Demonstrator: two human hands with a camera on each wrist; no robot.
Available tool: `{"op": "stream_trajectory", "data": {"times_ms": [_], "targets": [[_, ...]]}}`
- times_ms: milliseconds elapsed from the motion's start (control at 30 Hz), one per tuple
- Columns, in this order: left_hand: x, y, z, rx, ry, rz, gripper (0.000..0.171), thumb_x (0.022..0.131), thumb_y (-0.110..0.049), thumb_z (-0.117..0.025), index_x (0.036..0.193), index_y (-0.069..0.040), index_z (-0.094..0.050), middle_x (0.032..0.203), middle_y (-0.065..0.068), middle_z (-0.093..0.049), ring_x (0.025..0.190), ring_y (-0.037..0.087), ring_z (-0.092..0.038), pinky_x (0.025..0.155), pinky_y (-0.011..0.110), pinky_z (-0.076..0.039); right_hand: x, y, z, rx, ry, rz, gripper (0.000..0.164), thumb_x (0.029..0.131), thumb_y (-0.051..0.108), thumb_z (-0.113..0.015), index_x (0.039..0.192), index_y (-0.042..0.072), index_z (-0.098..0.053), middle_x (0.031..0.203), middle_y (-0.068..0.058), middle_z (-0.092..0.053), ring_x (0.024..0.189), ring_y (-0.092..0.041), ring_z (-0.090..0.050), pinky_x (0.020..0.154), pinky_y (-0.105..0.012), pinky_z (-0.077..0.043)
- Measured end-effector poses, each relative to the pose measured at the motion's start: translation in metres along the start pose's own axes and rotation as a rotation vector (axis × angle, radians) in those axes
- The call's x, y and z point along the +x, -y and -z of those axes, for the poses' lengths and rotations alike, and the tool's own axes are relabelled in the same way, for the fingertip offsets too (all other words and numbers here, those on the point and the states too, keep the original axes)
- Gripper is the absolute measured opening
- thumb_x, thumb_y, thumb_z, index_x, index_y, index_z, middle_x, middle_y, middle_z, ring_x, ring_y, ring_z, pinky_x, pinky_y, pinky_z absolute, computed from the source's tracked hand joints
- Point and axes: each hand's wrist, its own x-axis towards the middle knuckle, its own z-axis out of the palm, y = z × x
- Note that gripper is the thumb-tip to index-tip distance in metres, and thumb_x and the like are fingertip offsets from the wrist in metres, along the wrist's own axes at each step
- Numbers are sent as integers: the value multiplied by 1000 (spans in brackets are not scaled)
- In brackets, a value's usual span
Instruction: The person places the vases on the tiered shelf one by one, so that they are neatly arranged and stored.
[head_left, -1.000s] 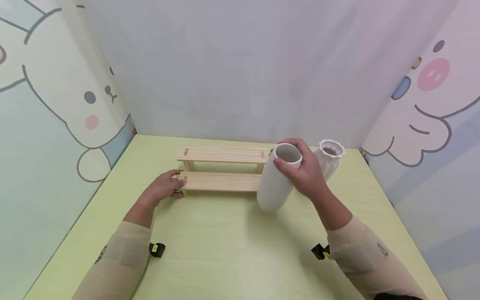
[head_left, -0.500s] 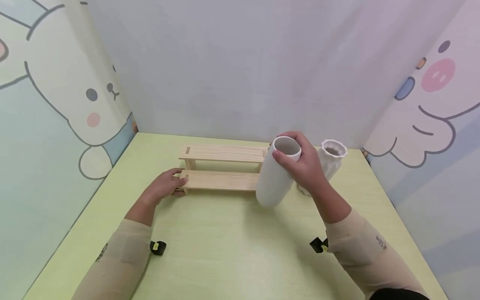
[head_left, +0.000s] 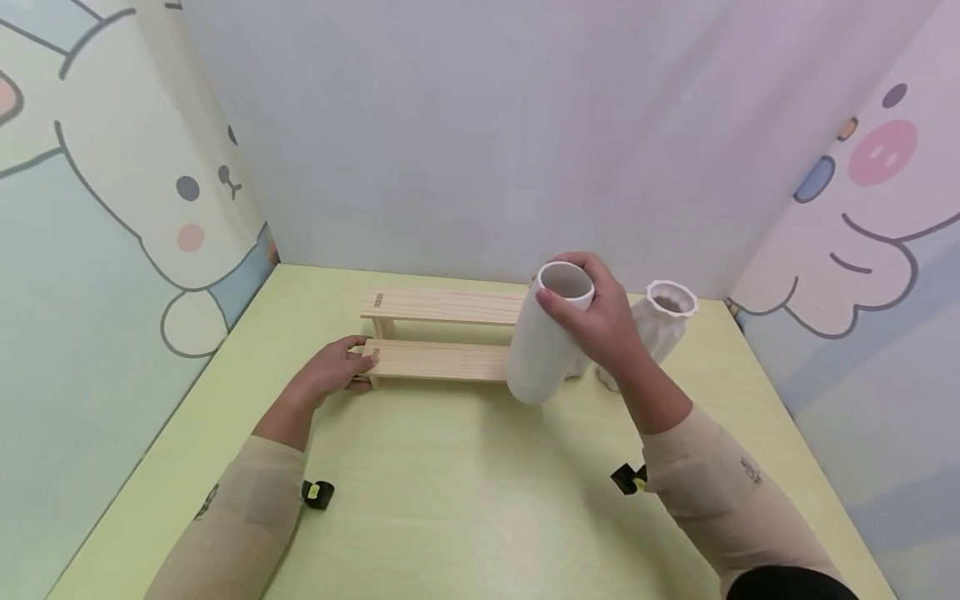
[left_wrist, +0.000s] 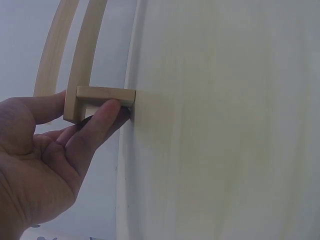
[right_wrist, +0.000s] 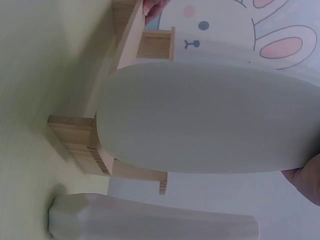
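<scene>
My right hand (head_left: 603, 321) grips a tall, smooth white vase (head_left: 536, 354) at its open rim, thumb over the near edge. The vase tilts, its base toward the left, and overlaps the right end of a two-step wooden shelf (head_left: 435, 362). In the right wrist view the vase (right_wrist: 200, 117) hangs above the table, its base close by the shelf's end. My left hand (head_left: 333, 371) pinches the left end of the lower board. The left wrist view has that hand (left_wrist: 65, 155) with fingers around the end leg (left_wrist: 102, 93).
A second white vase (head_left: 660, 329) with a scalloped rim stands right of the shelf, partly behind my right hand. A bit of white shows behind the held vase. The pale green table (head_left: 442, 483) meets a plain backdrop and cartoon-printed side walls (head_left: 97, 333).
My right hand has carried the smooth vase left and a little farther back, more over the shelf's right end. My left hand keeps its hold on the shelf.
</scene>
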Motion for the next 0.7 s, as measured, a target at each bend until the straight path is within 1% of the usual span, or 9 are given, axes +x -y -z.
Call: {"op": "stream_trajectory", "data": {"times_ms": [200, 700], "targets": [[1, 0, 0, 2, 3, 0, 68, 102, -30, -54, 154, -1, -20, 136, 33, -51, 102, 30, -70, 89, 43, -57, 7, -2, -2, 1, -7, 0, 39, 86, 26, -74, 118, 11, -59, 100, -3, -65, 87, -19, -63, 71, -28, -54], [1, -1, -2, 8, 7, -1, 68, 102, -31, -53, 154, -2, -20, 137, 34, -50, 103, 32, -70, 93, 46, -55, 24, -8, -13, -15, -10, 9, 44, 85, 34, -74, 120, 13, -59, 101, -7, -66, 88, -19, -63, 71, -32, -55]]}}
